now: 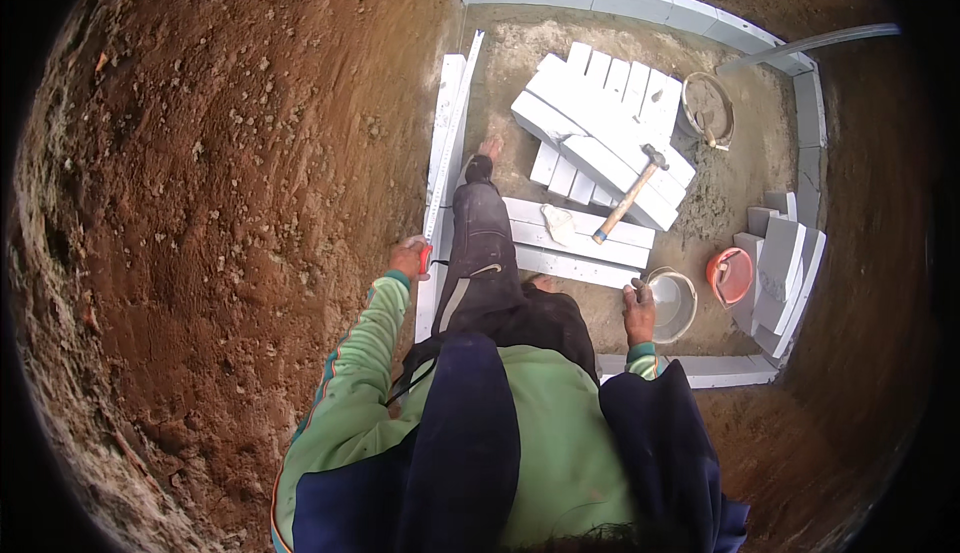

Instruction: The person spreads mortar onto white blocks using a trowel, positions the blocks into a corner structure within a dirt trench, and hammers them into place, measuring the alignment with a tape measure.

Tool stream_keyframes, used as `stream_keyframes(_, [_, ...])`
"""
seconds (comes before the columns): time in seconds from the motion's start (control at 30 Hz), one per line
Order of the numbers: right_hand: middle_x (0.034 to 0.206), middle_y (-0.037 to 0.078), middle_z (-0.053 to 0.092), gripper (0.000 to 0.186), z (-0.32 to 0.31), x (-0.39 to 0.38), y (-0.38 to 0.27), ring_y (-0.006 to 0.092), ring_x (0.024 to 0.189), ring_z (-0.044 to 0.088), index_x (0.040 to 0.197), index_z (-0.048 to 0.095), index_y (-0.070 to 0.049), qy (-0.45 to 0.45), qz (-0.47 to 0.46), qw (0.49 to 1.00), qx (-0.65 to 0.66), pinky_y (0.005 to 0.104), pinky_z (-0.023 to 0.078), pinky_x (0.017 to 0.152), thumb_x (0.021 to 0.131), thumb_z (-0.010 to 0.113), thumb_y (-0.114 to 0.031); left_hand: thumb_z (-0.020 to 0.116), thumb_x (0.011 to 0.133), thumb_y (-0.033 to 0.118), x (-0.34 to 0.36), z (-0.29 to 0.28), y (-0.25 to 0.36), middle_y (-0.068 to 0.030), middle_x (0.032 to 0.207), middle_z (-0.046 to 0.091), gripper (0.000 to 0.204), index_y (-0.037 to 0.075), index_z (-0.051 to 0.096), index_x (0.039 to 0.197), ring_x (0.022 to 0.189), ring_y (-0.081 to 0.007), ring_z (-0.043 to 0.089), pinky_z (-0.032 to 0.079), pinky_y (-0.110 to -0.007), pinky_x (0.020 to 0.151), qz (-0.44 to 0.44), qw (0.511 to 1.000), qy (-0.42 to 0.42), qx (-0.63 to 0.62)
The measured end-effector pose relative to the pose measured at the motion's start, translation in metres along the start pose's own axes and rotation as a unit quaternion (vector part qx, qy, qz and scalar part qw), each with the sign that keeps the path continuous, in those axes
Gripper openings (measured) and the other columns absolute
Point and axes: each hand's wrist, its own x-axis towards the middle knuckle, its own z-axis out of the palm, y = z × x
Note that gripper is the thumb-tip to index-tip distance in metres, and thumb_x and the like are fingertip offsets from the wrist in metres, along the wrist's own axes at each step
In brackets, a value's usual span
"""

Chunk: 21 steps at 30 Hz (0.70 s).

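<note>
My left hand [408,256] is wrapped round a red tape measure [426,259]. Its pale blade [458,118] is drawn out away from me, running along the white block wall [447,103] on the left to near that wall's far end. My right hand [639,311] is held beside the rim of a pale bucket [672,305], fingers curled together. Whether something small sits in those fingers I cannot make out. Farther off, a hammer [632,193] with a wooden handle lies across a stack of white blocks [590,143].
Low white block walls [640,5] frame the muddy floor. A cement-smeared bucket [708,111], a red bucket [730,277] and stacked blocks [778,273] stand to the right. A metal bar [815,43] crosses the far right corner. Bare reddish earth [230,203] lies left.
</note>
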Motion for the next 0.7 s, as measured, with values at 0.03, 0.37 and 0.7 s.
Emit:
stream_keyframes(0.03, [0.119, 0.023, 0.068, 0.048, 0.003, 0.016, -0.026, 0.0348, 0.110, 0.066, 0.131, 0.059, 0.004, 0.005, -0.019, 1.000, -0.001, 0.0414, 0.050, 0.097, 0.099, 0.063, -0.031, 0.063, 0.099, 0.032, 0.016, 0.014, 0.019, -0.0063, 0.120, 0.065, 0.036, 0.016, 0.063, 0.131, 0.097, -0.0262, 0.067, 0.064, -0.044, 0.067, -0.058, 0.997, 0.006, -0.041])
stream_keyframes(0.37, [0.148, 0.025, 0.046, 0.053, 0.196, 0.321, -0.225, 0.0459, 0.137, 0.045, 0.143, 0.052, -0.007, 0.052, -0.226, 0.955, -0.185, 0.0536, 0.039, 0.110, 0.100, 0.062, -0.036, 0.056, 0.102, 0.038, 0.337, 0.051, 0.115, -0.0113, 0.111, 0.070, 0.034, 0.017, 0.067, 0.127, 0.090, -0.0314, 0.070, 0.063, -0.045, 0.062, -0.167, 0.983, 0.066, -0.023])
stream_keyframes(0.7, [0.166, 0.017, 0.026, 0.078, 0.340, 0.515, -0.209, 0.0338, 0.155, 0.022, 0.158, 0.033, -0.011, 0.123, -0.160, 0.893, -0.402, 0.0532, 0.017, 0.121, 0.095, 0.062, -0.046, 0.054, 0.101, 0.040, 0.558, 0.077, 0.157, -0.0115, 0.113, 0.071, 0.043, 0.010, 0.064, 0.131, 0.094, -0.0319, 0.069, 0.063, -0.046, 0.066, -0.134, 0.984, 0.090, -0.076])
